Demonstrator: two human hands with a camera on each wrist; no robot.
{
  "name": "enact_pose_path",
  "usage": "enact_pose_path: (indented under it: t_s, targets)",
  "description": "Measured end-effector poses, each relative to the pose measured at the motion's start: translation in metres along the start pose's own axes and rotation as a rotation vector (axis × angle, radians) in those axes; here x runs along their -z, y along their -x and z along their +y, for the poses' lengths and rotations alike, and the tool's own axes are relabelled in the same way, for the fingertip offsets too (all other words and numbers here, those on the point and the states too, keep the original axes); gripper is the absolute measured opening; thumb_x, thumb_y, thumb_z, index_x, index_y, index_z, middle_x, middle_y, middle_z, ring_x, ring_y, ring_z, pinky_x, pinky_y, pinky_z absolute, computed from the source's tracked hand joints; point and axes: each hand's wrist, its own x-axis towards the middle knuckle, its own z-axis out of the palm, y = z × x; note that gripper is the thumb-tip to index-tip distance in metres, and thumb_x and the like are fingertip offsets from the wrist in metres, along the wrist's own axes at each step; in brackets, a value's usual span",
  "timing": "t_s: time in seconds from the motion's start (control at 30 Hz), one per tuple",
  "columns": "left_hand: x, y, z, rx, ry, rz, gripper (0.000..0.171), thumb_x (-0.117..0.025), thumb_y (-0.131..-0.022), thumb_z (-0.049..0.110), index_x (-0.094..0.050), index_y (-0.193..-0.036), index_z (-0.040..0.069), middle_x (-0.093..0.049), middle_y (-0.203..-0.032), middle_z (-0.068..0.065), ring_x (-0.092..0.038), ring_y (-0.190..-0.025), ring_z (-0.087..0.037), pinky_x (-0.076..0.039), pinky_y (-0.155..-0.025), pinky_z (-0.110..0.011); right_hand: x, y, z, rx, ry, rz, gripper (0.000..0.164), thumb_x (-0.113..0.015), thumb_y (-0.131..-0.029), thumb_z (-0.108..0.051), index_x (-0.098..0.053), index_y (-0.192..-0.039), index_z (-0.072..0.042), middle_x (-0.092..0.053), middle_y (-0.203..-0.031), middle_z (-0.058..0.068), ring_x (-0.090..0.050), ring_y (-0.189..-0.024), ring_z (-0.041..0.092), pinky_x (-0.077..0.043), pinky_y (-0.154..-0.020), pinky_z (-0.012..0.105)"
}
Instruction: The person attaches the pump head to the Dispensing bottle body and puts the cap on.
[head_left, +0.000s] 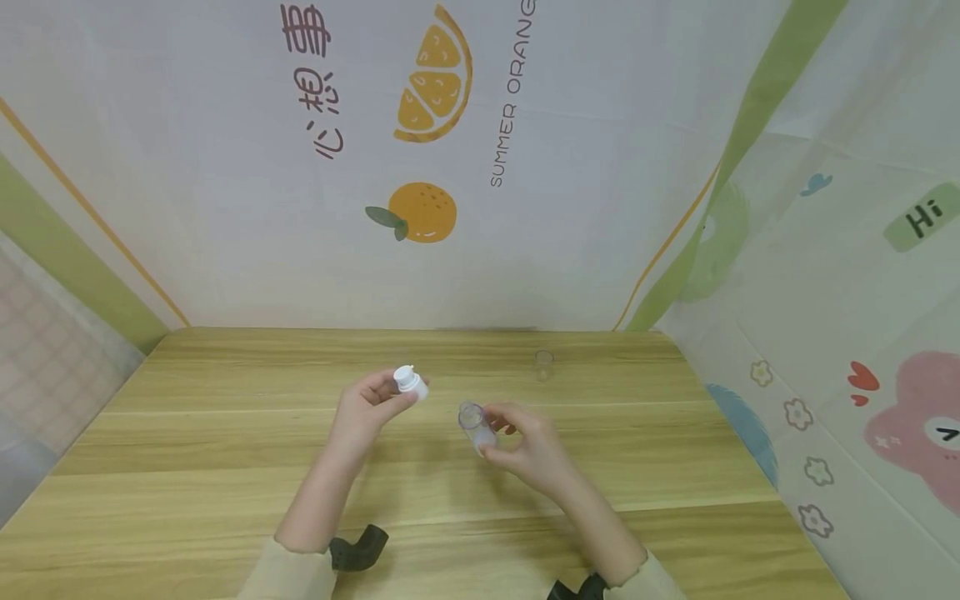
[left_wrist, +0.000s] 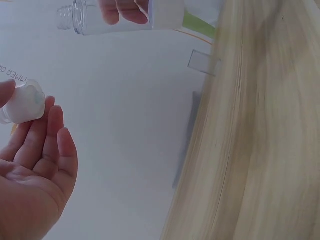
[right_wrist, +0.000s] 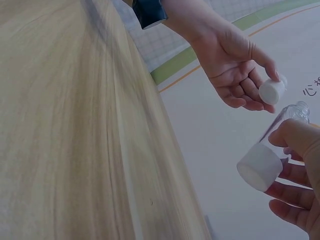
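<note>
My left hand (head_left: 366,404) pinches a small white pump top (head_left: 409,382) between thumb and fingers, above the table. In the left wrist view the thumb lies on one side of the pump top (left_wrist: 27,103), and the other fingers are loosely bent. To its right and slightly nearer, my right hand (head_left: 531,447) grips a clear bottle (head_left: 472,415) with a white lower part, its thumb and fingers around the side. The bottle's bare threaded neck (right_wrist: 301,107) shows in the right wrist view, close to the pump top (right_wrist: 271,92) but apart from it.
A small clear cap (head_left: 544,363) stands toward the back right of the wooden table (head_left: 637,442). Behind the table hangs a white printed cloth (head_left: 585,233), with another along the right side. Black wrist mounts (head_left: 360,548) sit on both forearms.
</note>
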Motion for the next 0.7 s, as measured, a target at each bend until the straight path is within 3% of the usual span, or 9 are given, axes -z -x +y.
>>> enact_pose_path:
  t_s: [0.23,0.47,0.7]
  targets:
    - [-0.004,0.001,0.001,-0.01,0.07,-0.017,0.032,-0.068,-0.088,0.008,-0.061,-0.116,-0.006,-0.07,-0.107,-0.008,-0.062,-0.103,-0.019,-0.047,-0.091,-0.033,0.0,0.0,-0.001,0.0,0.019,-0.014,0.042,-0.079,-0.074,-0.004,-0.064,-0.113,-0.004,-0.067,-0.107,0.002,-0.061,-0.09,0.011,-0.053,-0.074,0.03]
    - [-0.009,0.003,0.0,-0.002,0.146,-0.053,0.03,-0.07,-0.087,0.01,-0.062,-0.114,-0.002,-0.066,-0.113,-0.016,-0.058,-0.11,-0.022,-0.031,-0.103,-0.046,0.0,0.0,-0.001,-0.016,0.015,-0.013,0.042,-0.079,-0.074,-0.004,-0.065,-0.113,-0.005,-0.067,-0.107,0.001,-0.061,-0.089,0.01,-0.054,-0.074,0.035]
    - [-0.013,0.002,-0.004,-0.003,0.173,-0.066,0.032,-0.069,-0.086,0.007,-0.06,-0.115,-0.005,-0.065,-0.114,-0.018,-0.06,-0.109,-0.023,-0.034,-0.102,-0.047,-0.001,0.001,-0.003,-0.005,0.029,-0.015,0.043,-0.08,-0.073,-0.005,-0.065,-0.113,-0.006,-0.067,-0.106,0.002,-0.062,-0.089,0.012,-0.054,-0.074,0.037]
